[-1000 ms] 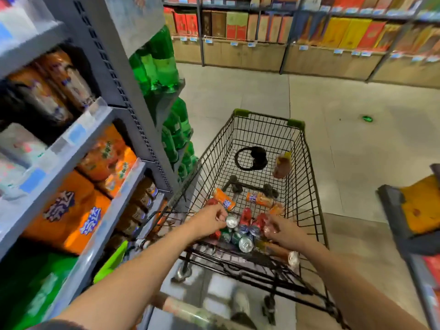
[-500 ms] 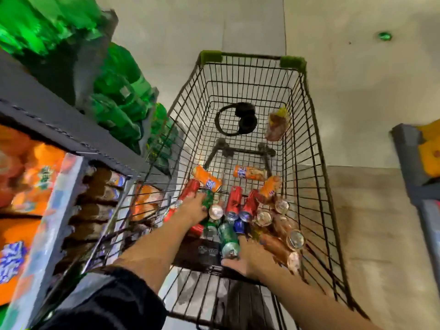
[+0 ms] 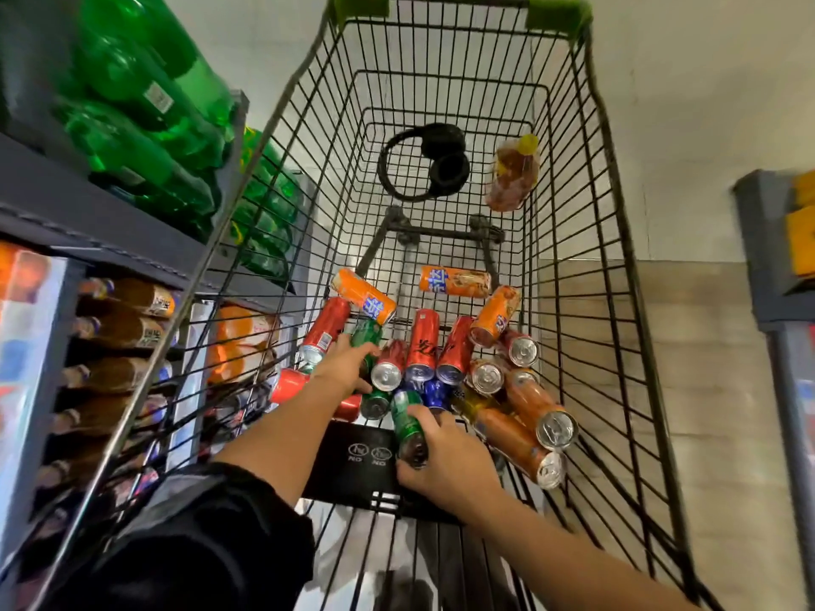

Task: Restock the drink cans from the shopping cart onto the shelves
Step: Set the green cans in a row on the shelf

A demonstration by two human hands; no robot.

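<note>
Head view looks down into a wire cart (image 3: 617, 302). Nearest, at about 6 o'clock, the right hand (image 3: 450, 474) curls round a green can (image 3: 408, 427), thumb on its near side, the can pointing toward 12. Just beyond at 11 o'clock, the left hand (image 3: 342, 368) reaches into the pile and its fingers wrap over a second green can (image 3: 368, 335); how firmly it grips I cannot tell. A dark sleeve (image 3: 194, 535) covers the left upper arm at 7 o'clock. Around both hands lie red cans (image 3: 423, 341), blue cans (image 3: 434, 392) and, toward 3 o'clock, orange cans (image 3: 533, 412); three more orange ones lie just past the pile. Farther, near 12 o'clock, headphones (image 3: 423, 165) and a bagged item (image 3: 511, 174) rest on the cart floor. At 9 o'clock, shelves (image 3: 101, 231) carry brown bottles (image 3: 128, 328); green bottles (image 3: 145, 108) sit above at 10.
</note>
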